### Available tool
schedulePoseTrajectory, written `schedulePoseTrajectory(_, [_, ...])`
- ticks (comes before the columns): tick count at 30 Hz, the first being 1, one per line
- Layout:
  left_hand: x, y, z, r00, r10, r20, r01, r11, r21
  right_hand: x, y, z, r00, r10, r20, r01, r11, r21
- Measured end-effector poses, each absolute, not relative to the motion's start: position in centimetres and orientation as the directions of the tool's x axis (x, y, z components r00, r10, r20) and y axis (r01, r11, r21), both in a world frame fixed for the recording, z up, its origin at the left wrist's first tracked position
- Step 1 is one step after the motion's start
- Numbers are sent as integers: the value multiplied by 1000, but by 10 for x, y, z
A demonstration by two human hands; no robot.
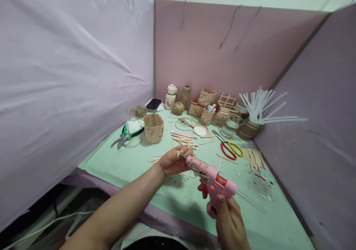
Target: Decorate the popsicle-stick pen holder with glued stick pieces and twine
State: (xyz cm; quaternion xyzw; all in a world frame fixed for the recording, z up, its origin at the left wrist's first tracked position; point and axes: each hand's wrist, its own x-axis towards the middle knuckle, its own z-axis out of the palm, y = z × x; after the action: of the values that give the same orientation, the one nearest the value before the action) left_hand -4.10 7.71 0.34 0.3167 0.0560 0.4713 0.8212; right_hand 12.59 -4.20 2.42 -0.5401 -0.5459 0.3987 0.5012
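My right hand (230, 218) is wrapped round the handle of a pink hot glue gun (213, 183), its small red light lit. A clear glue stick (251, 201) juts from the back of the gun. The metal nozzle (184, 155) points at the fingers of my left hand (175, 161). Those fingers are closed in a pinch on a small pale wooden piece (178, 154), mostly covered by the fingers. Just beyond lie flat wooden craft sticks (185, 141) and a pink pen-like tool (183, 135).
A wooden-stick basket (154, 129) and green-handled pruning shears (122, 140) stand left. Scissors (229, 148) and more sticks (254, 159) lie right. Along the back are twine (178, 108), a phone (154, 104), a bottle (170, 97), a glass bowl (232, 125) and a pot of glue sticks (249, 129).
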Motion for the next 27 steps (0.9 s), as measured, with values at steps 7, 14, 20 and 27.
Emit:
schedulePoseTrajectory(7, [-40,76,5,556,805,208,-734,357,578,125,-41,31,70,992,108,196,92,-976])
schedulePoseTrajectory(14, [-39,75,7,556,812,178,-725,369,581,126,-41,28,90,992,88,212,68,-975])
schedulePoseTrajectory(20, [-40,75,6,562,808,177,-727,381,571,128,-39,24,62,992,106,209,91,-974])
schedulePoseTrajectory(27, [-40,75,6,557,816,157,-726,385,570,136,-35,18,-1,991,131,213,128,-969])
